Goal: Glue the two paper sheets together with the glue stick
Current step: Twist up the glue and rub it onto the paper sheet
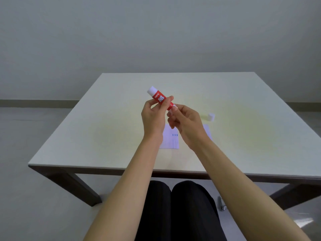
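Pale table, grey room, my own lap below.

I see a square pale table (pixel 121 129) with dark legs filling mid-frame, a plain grey wall (pixel 156 32) across the top, grey floor (pixel 26 197) at lower left, black trousers (pixel 178 211) at bottom centre, and a small metal object (pixel 222 204) on the floor at lower right.
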